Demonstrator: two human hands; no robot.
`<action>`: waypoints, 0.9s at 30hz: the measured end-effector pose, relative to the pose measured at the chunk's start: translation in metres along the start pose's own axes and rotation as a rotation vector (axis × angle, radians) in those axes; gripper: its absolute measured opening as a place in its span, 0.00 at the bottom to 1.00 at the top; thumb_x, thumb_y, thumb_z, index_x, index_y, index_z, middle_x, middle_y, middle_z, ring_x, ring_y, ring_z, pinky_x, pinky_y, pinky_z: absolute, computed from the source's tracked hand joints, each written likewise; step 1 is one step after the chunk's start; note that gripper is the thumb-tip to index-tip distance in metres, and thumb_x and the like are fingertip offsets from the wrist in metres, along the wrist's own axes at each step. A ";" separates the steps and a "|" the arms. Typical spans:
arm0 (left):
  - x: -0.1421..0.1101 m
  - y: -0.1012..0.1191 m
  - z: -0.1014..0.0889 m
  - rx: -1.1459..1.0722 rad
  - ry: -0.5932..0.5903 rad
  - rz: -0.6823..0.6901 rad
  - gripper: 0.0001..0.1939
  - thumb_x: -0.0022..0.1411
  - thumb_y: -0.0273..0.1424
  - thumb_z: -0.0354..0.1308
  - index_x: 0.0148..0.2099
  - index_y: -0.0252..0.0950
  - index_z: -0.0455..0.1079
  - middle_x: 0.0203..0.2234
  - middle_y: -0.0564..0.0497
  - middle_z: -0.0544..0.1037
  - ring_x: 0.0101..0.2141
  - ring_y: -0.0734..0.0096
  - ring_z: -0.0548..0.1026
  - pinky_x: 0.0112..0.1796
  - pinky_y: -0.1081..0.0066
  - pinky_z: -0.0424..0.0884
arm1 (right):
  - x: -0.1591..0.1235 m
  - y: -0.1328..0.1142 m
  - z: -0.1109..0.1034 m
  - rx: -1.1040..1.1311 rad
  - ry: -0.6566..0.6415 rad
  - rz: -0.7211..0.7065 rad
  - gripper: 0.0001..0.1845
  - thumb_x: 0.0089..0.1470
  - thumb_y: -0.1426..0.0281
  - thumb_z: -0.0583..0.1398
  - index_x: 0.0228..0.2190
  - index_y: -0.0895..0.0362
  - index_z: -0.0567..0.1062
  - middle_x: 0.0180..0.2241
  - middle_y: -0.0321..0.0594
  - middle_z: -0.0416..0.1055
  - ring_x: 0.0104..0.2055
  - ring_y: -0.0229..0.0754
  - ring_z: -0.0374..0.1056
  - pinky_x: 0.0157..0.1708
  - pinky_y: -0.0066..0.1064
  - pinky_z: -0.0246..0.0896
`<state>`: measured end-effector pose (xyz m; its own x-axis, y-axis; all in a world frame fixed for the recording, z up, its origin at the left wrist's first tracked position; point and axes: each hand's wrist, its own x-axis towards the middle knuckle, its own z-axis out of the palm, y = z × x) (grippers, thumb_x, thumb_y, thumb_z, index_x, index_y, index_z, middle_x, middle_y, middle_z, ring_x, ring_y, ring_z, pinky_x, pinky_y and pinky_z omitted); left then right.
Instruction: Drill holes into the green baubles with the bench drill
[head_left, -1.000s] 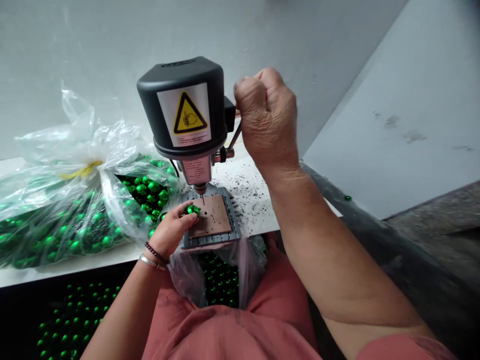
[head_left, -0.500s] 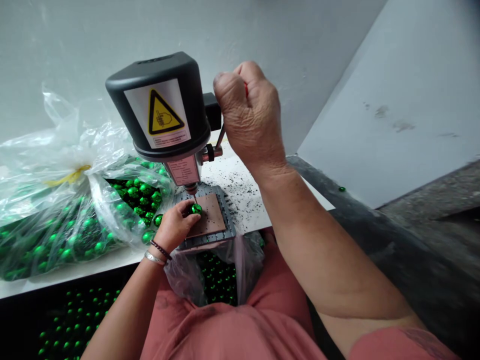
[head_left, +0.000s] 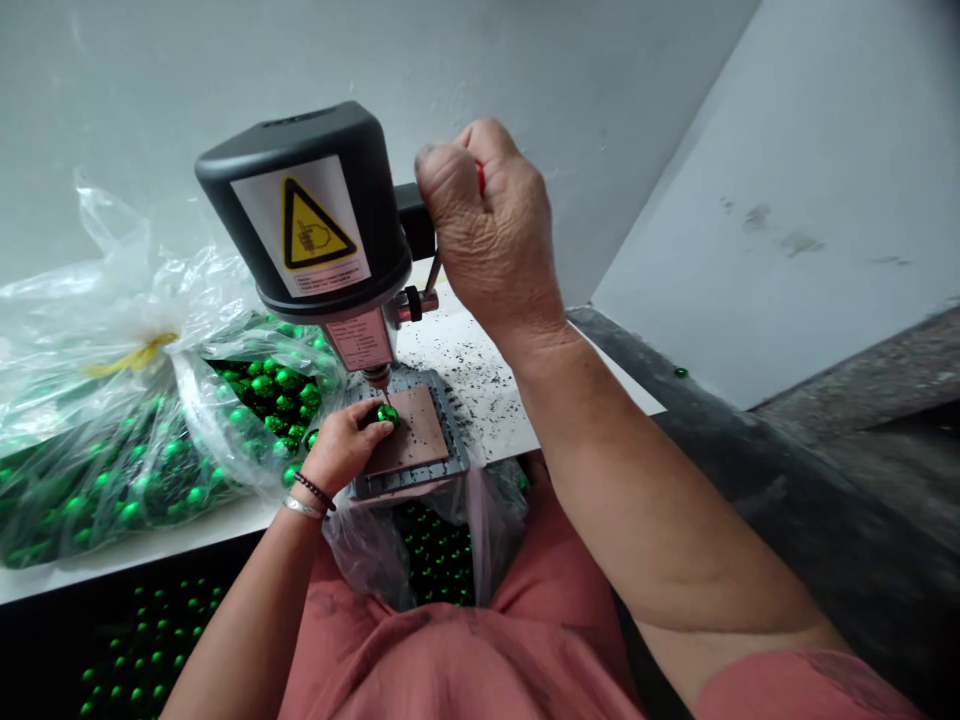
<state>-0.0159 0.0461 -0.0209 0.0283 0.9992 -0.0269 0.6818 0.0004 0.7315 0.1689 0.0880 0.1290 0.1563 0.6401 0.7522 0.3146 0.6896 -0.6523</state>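
My left hand [head_left: 347,440] pinches a shiny green ball [head_left: 388,413] between thumb and fingers, over the brown board [head_left: 420,440] on the drill press base [head_left: 452,425]. Right above the ball is the thin drill bit [head_left: 385,394]; whether its tip has entered the ball I cannot tell. My right hand [head_left: 487,220] is closed in a fist around the feed lever [head_left: 434,270] of the bench drill press [head_left: 300,210], with a bit of red grip showing between the fingers. The black motor housing bears a yellow warning label.
A clear plastic bag [head_left: 180,440] full of green balls, tied with yellow, lies left on the white table [head_left: 502,430]. Dark shavings are strewn right of the base. An open bag [head_left: 495,520] with balls hangs below. More balls [head_left: 142,640] sit lower left; one ball [head_left: 680,372] lies far right.
The ball in my left hand has come under the drill bit, covering the board's hole. My right hand stays on the lever. The whole view has shifted, with the press now further left.
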 end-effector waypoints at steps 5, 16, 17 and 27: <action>0.000 0.011 0.001 0.051 0.041 0.021 0.20 0.49 0.34 0.59 0.46 0.37 0.73 0.40 0.47 0.78 0.42 0.60 0.73 0.46 0.65 0.66 | -0.001 -0.001 -0.001 0.010 -0.015 0.000 0.16 0.53 0.60 0.49 0.22 0.56 0.53 0.20 0.29 0.48 0.25 0.29 0.44 0.27 0.23 0.46; 0.004 0.004 0.011 -0.040 0.029 0.026 0.24 0.44 0.33 0.62 0.48 0.38 0.72 0.33 0.51 0.78 0.35 0.66 0.74 0.41 0.67 0.69 | -0.007 -0.003 -0.004 -0.024 -0.015 -0.011 0.16 0.54 0.60 0.50 0.22 0.56 0.53 0.20 0.30 0.48 0.24 0.30 0.45 0.26 0.25 0.47; 0.004 0.004 0.011 -0.036 0.027 0.035 0.24 0.45 0.33 0.62 0.47 0.38 0.72 0.33 0.52 0.78 0.35 0.66 0.74 0.42 0.67 0.69 | -0.010 -0.003 -0.005 -0.020 -0.006 -0.018 0.16 0.54 0.60 0.50 0.22 0.55 0.53 0.20 0.30 0.48 0.24 0.30 0.46 0.26 0.25 0.47; 0.000 0.008 0.011 -0.027 0.034 0.114 0.19 0.46 0.32 0.60 0.43 0.39 0.74 0.36 0.55 0.79 0.38 0.66 0.74 0.43 0.69 0.67 | -0.055 -0.001 -0.016 -0.129 0.057 -0.081 0.07 0.50 0.68 0.51 0.22 0.54 0.59 0.18 0.29 0.52 0.20 0.30 0.47 0.23 0.25 0.51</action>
<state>-0.0024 0.0460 -0.0224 0.0791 0.9936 0.0801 0.6559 -0.1124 0.7464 0.1751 0.0469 0.0901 0.1777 0.5617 0.8081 0.4454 0.6863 -0.5750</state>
